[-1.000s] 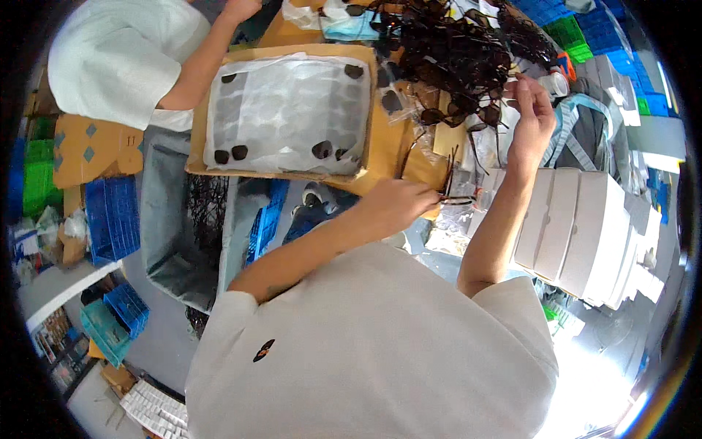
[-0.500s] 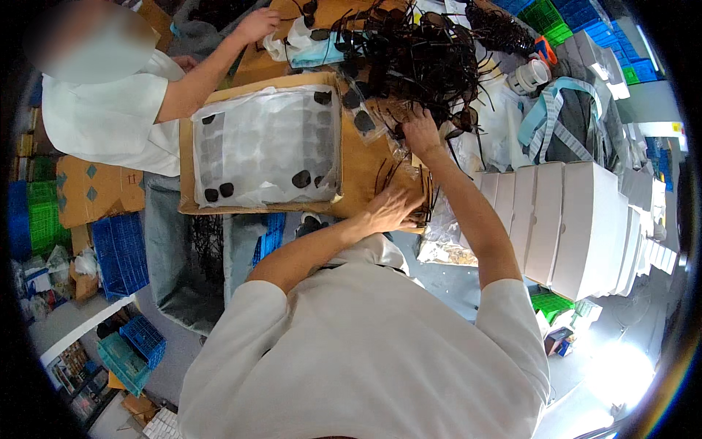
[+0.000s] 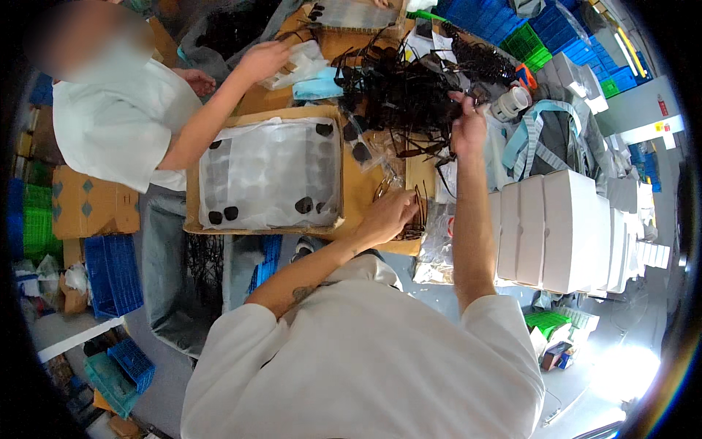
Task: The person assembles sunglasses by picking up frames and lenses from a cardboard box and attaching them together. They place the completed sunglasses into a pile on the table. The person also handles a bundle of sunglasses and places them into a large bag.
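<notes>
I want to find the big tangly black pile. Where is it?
In the head view the black pile of eyeglass frames lies at the top middle of the table, beyond the cardboard tray, where the person's right hand reaches into its right edge.

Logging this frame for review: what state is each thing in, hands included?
Left hand: resting on a small bunch of dark frames at the table edge; grip cannot be told.
Right hand: raised, fingers closed on a dark piece at the tangled pile.
Cardboard tray: open, lined with clear film, a few dark lenses scattered in it.
White boxes: closed, stacked side by side.
Co-worker's hand: reaching over white packets.
</notes>
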The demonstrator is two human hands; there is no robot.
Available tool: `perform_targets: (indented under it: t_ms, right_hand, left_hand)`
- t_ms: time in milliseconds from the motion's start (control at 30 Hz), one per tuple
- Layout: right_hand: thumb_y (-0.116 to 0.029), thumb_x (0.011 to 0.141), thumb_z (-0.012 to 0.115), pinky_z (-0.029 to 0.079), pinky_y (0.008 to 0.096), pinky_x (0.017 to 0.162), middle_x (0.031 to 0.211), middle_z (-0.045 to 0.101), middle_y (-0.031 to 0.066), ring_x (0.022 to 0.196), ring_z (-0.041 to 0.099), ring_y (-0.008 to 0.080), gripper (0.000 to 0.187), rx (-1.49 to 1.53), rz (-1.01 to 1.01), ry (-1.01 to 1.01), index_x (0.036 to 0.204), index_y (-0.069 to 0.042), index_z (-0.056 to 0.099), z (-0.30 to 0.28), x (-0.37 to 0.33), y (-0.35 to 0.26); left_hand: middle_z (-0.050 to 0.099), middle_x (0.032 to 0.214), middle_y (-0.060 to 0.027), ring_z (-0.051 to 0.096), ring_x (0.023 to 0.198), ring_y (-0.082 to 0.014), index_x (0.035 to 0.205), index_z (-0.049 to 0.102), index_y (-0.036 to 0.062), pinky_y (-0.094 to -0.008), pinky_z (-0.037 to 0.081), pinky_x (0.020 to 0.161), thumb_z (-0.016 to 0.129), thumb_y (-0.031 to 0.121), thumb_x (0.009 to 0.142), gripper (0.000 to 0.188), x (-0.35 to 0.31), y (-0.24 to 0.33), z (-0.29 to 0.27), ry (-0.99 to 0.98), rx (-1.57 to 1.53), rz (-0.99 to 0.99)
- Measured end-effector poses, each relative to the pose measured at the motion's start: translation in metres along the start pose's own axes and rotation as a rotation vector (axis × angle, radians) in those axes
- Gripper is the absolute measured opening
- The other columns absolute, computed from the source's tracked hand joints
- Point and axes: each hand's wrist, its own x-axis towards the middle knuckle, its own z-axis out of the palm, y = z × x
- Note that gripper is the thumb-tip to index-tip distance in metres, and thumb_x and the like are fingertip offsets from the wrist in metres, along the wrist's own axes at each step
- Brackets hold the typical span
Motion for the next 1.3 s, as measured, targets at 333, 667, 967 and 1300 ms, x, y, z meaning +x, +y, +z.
perform_targets:
  t_ms: [333,667,967,1300]
  right_hand:
    - [-0.014,0.097,0.059,0.047,0.0342,0.091,0.096,0.069,0.0084,0.093,0.063,0.0183,0.014,-0.228,-0.264,-0.152,0.104,-0.001,0.063,0.099,-0.096,-0.032]
    - [0.009,0.084,0.049,0.045,0.0330,0.093,0.116,0.062,0.0079,0.111,0.056,0.0219,0.031,-0.577,-0.436,-0.656,0.108,-0.003,0.064,0.119,-0.218,-0.008]
    - [-0.004,0.100,0.050,0.041,0.0294,0.097,0.118,0.056,0.0057,0.109,0.050,0.0140,0.032,-0.274,0.631,-0.855,0.132,-0.001,0.047,0.127,-0.236,0.012]
    - [-0.005,0.098,0.052,0.045,0.0302,0.092,0.115,0.060,0.0063,0.106,0.056,0.0171,0.030,-0.225,0.412,-0.748,0.127,-0.003,0.050,0.112,-0.304,0.109]
  left_hand:
    - [0.064,0.118,-0.0164,0.063,0.109,-0.0277,0.127,0.052,-0.0019,-0.0417,0.050,0.098,0.032,0.061,0.100,0.071,0.004,0.008,-0.067,-0.111,-1.449,-0.197]
    - [0.063,0.119,-0.0187,0.058,0.118,-0.0302,0.116,0.055,-0.0027,-0.0413,0.047,0.102,0.048,0.040,0.102,0.045,-0.031,0.033,-0.124,0.287,-1.607,-0.130]
    - [0.063,0.125,-0.0166,0.058,0.112,-0.0192,0.126,0.051,-0.0072,-0.0350,0.041,0.102,0.043,0.027,0.105,0.041,-0.083,0.025,-0.137,0.426,-0.765,0.248]
    - [0.056,0.133,-0.0131,0.053,0.121,-0.0215,0.129,0.055,0.0012,-0.0344,0.042,0.102,0.051,0.011,0.100,0.032,-0.169,-0.006,-0.097,0.652,-0.210,0.059]
